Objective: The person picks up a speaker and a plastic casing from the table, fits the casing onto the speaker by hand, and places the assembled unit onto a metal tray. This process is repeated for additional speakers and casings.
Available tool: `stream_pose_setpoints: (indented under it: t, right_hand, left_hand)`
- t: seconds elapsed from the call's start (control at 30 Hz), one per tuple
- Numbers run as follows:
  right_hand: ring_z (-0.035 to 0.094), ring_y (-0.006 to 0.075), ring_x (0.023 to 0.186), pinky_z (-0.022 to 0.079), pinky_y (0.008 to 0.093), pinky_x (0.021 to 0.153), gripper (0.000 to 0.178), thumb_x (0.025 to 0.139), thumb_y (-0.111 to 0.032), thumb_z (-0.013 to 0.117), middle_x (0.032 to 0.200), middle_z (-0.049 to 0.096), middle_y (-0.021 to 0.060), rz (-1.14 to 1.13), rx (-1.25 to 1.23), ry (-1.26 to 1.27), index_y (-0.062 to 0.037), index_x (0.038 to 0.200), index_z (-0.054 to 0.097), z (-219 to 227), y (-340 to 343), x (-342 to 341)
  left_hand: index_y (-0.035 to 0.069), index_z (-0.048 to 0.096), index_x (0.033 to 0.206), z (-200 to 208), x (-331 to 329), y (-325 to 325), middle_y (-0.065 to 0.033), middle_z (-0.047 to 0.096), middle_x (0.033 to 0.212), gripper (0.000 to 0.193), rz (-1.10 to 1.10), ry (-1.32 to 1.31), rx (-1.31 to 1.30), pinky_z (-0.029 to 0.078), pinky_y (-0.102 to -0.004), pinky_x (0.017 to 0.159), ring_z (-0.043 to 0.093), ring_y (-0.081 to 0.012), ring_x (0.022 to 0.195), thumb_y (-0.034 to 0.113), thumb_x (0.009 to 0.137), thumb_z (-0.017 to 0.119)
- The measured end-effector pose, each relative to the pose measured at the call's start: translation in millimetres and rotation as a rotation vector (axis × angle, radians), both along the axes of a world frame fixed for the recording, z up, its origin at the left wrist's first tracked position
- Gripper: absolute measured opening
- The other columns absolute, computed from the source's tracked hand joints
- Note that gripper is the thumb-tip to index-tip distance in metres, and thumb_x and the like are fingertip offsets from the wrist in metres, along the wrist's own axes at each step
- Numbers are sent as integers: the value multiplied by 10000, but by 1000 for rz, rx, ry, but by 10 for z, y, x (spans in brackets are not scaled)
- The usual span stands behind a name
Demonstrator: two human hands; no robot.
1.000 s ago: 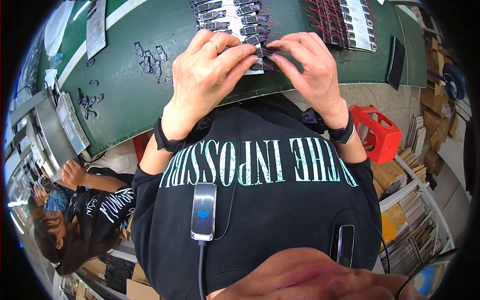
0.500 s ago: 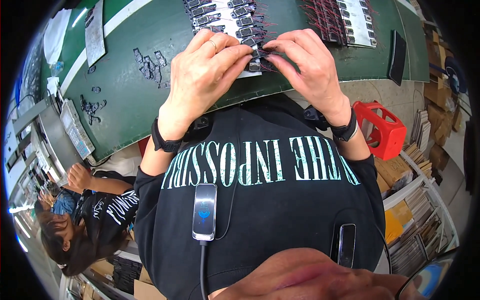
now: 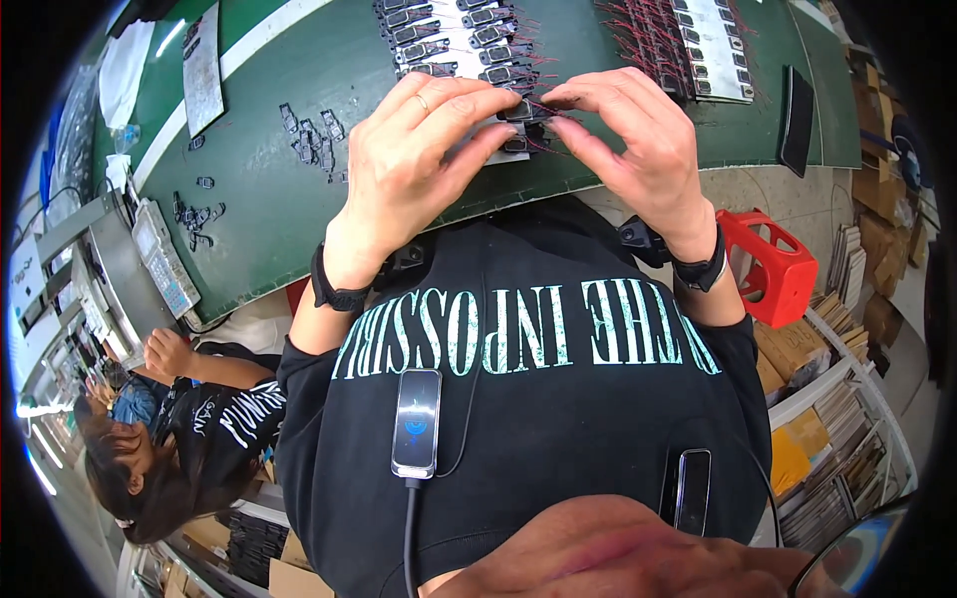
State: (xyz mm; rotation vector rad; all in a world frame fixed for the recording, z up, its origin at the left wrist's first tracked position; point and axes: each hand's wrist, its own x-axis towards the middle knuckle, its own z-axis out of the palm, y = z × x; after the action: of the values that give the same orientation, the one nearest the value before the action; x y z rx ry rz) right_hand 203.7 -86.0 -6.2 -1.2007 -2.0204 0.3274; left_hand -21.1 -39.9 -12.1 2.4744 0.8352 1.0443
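A small black speaker module (image 3: pixel 519 109) with a grey oblong face lies between my two hands, above the near end of a white strip (image 3: pixel 465 62). My left hand (image 3: pixel 419 149) grips its left side, with the index finger and thumb apart around it. My right hand (image 3: pixel 638 140) pinches at its right side, where thin dark red wires run; the exact hold of the fingertips is partly hidden. Just below it another module (image 3: pixel 514 146) sits near the table edge. Two columns of similar wired modules (image 3: pixel 492 36) line the strip beyond my hands.
The green table (image 3: pixel 269 219) carries loose black parts (image 3: pixel 317 140) to the left. A second board of wired modules (image 3: pixel 720 50) and a black flat slab (image 3: pixel 796 120) lie right. A red stool (image 3: pixel 773 269) stands by the table; a co-worker's hand (image 3: pixel 167 353) shows at left.
My fingers have parted slightly around the module, showing more of its face. The view has shifted a little, so the table and both hands appear slightly lower and further right.
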Motion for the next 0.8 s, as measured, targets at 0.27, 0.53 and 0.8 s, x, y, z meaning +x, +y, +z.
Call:
stream_pose_setpoints:
  t: [0.27,0.53,0.8]
  right_hand:
    - [665,226,820,529,308,719,246,730,-8,771,904,702,78,20,20,29,-26,965,700,36,2,-42]
    - [676,222,780,536,300,687,245,747,-1,762,894,707,83,47,9,25,-26,982,700,19,-21,-52]
    - [684,170,790,540,270,708,235,794,2,732,899,709,77,24,-88,89,-11,1025,697,95,-23,-77]
  left_hand:
    - [88,724,1011,87,-33,-65,-53,718,934,252,-4,-46,-265,534,-300,683,665,-215,805,62,765,772]
    - [53,725,1068,103,-56,-114,-74,726,934,237,9,-113,-556,546,-267,680,682,-169,762,60,831,731]
    - [-4,696,1135,183,-63,-135,-51,709,923,240,14,-438,-1151,559,-233,707,668,-104,816,77,910,683]
